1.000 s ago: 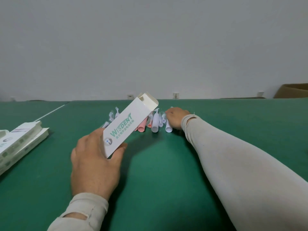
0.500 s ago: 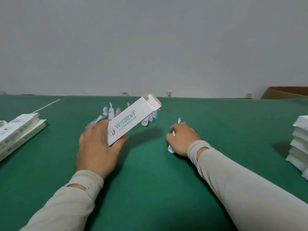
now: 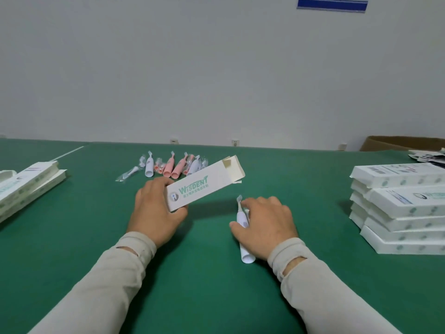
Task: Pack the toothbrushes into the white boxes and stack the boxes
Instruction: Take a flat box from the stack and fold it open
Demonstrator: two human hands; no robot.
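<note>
My left hand point(image 3: 154, 213) grips the near end of a white box point(image 3: 202, 184) printed with green letters. The box tilts up to the right and its far end flap stands open. My right hand point(image 3: 265, 222) holds a white toothbrush point(image 3: 242, 221) against the green table point(image 3: 216, 285), brush head pointing away from me and handle end sticking out below my palm. Behind the box lies a row of several pink and white toothbrushes point(image 3: 173, 165).
A stack of several closed white boxes point(image 3: 399, 210) stands at the right. Flat white boxes point(image 3: 26, 186) lie at the left edge. A brown carton point(image 3: 404, 143) and some papers sit at the far right back.
My right hand has drawn a white toothbrush from the row back toward me. My left hand has kept hold of the box, and the view has shifted to show the stack at the right.
</note>
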